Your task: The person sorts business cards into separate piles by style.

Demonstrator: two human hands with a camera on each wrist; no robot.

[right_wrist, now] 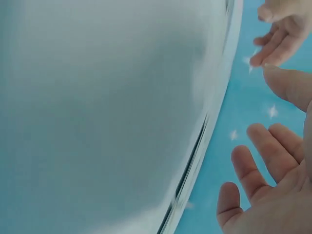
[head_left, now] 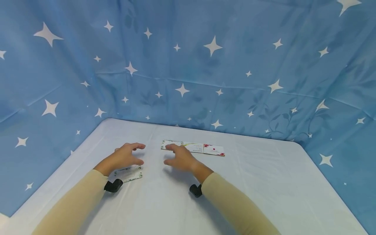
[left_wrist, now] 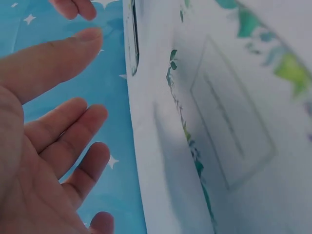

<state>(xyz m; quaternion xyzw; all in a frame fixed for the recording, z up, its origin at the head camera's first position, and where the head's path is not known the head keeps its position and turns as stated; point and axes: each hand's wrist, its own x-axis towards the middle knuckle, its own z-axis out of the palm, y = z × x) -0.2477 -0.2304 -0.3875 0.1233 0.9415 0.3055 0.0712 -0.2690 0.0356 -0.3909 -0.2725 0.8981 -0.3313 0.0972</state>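
Both hands hover over the white table with fingers apart and nothing held. Below my left hand (head_left: 124, 156) lies a white card (head_left: 133, 175) with a green leaf border, partly hidden by the hand and wrist. In the left wrist view the same card (left_wrist: 234, 117) shows a thin printed frame in its middle. My right hand (head_left: 182, 159) is in front of a row of three cards, its fingers overlapping the leaf-edged left card (head_left: 163, 146) in the head view. The middle card (head_left: 194, 148) has a yellow-green curve; the right card (head_left: 213, 149) has red flowers at its corners.
The white table (head_left: 264, 189) has rounded far corners. Behind it and along its sides hangs a blue curtain (head_left: 191, 65) with white stars. Black bands with camera mounts (head_left: 114, 186) sit at both wrists, below light sleeves.
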